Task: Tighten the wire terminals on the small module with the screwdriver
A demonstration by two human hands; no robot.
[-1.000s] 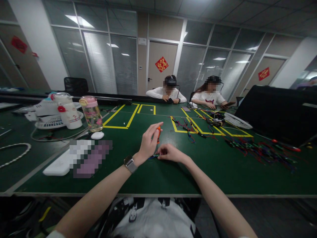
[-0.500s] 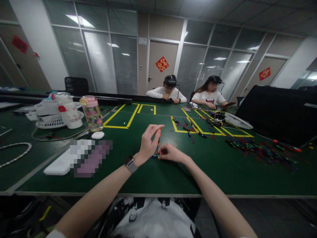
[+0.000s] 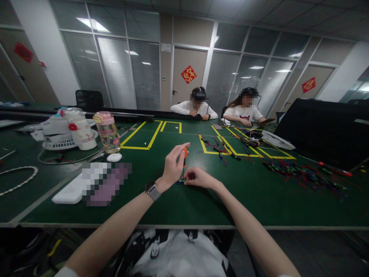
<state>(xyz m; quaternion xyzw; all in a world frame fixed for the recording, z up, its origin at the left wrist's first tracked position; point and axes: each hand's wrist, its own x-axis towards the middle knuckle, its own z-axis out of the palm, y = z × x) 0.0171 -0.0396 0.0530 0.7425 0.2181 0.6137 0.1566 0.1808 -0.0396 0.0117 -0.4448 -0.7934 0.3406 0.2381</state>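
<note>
My left hand (image 3: 174, 163) is closed on an orange-handled screwdriver (image 3: 185, 153), which stands upright with its shaft pointing down. At the tip of the shaft lies a small green circuit board (image 3: 181, 181) with blue wires, flat on the green table (image 3: 161, 207). My right hand (image 3: 198, 177) pinches the right edge of this board, fingertips close to the shaft. Fingers partly cover the board, so its details are too small to make out.
To the left are a white box-like thing (image 3: 69, 190), a white earbud-like case (image 3: 114, 157), a pink-lidded bottle (image 3: 106, 132) and a white bottle (image 3: 82, 130). Wired boards (image 3: 305, 177) are heaped at right; others lie by yellow tape (image 3: 245, 155). Two people sit opposite.
My left fingers have shifted slightly on the screwdriver, and more of its orange handle shows. The right hand and the circuit board stay in place.
</note>
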